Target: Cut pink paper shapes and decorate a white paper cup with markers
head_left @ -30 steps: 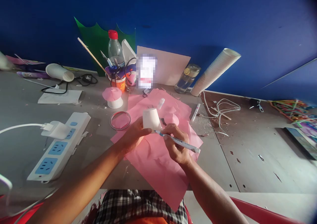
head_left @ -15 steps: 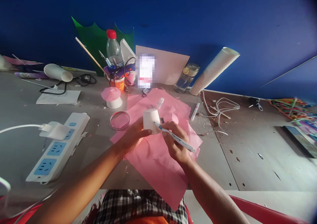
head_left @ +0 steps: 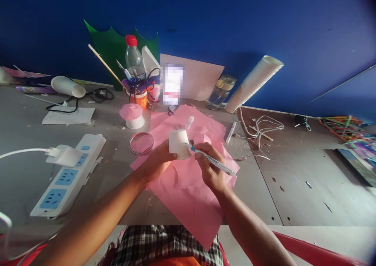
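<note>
My left hand [head_left: 157,164] grips a small white paper cup [head_left: 178,143] held upside down above a sheet of pink paper [head_left: 190,191]. My right hand [head_left: 210,168] pinches a white and blue marker pen [head_left: 213,161], its tip touching the cup's right side. Both hands hover over the grey table [head_left: 293,187], close to my body.
A white power strip [head_left: 69,174] with a plugged charger lies at left. A clear round lid [head_left: 141,142] and a pink-topped cup [head_left: 133,116] sit behind my hands. A tool-filled holder [head_left: 141,93], bottle [head_left: 133,58], jar [head_left: 220,93] and stacked cups [head_left: 254,84] line the blue wall.
The pen tip rose from the cup's lower rim to its side. The cup shifted slightly in my left hand.
</note>
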### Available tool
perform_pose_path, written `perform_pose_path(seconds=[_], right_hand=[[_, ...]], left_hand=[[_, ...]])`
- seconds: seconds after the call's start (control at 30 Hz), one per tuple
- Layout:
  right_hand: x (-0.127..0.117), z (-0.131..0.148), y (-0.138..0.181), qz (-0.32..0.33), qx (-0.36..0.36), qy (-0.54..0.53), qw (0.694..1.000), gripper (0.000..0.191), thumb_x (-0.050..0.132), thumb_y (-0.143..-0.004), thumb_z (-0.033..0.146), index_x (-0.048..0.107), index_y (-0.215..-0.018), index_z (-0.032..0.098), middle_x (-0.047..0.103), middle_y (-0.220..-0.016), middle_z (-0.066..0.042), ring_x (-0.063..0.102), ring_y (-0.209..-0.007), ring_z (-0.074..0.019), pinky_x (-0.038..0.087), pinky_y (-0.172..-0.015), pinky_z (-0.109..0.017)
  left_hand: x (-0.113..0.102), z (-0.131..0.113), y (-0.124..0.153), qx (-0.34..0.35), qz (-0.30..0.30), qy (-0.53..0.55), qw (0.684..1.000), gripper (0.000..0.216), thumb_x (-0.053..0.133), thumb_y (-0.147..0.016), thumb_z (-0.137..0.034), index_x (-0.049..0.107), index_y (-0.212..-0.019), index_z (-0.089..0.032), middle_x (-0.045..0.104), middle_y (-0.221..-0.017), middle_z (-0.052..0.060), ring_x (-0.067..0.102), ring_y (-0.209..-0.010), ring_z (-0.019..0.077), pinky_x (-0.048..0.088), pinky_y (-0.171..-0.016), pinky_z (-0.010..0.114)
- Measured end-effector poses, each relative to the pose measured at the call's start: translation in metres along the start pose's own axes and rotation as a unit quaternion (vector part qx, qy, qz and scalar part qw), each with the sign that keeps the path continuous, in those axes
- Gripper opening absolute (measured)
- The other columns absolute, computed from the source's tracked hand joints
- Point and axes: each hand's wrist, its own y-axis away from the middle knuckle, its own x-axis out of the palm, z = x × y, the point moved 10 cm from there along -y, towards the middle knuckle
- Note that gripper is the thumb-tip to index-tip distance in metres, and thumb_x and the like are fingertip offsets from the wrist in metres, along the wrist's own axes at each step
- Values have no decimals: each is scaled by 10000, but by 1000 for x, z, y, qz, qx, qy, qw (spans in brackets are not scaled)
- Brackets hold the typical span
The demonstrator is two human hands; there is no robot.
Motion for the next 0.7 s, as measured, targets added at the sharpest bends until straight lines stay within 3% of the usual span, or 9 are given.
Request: perform_pose_path(seconds=[0.2, 0.7], right_hand=[[-2, -2, -2, -9, 17, -14, 1000, 136, 512, -853, 257, 636, -876, 206, 616, -721, 8, 555, -629, -126, 440, -572, -257], [-5, -12, -1, -24, 26, -51, 998, 150, 516, -868, 235, 657, -919, 227, 629, -749, 11, 566, -664, -122, 456, -613, -251]], left_hand=[[-4, 3, -1, -5, 4, 18, 1000, 326, 623, -744, -172, 635, -1069, -177, 659, -1117, 96, 565, -1070, 277, 388, -903, 401], [-5, 0, -1, 1, 34, 49, 998, 411, 558, -714, -145, 624, -1120, -160, 671, -1085, 95, 580, -1043, 269, 394, -911, 399]])
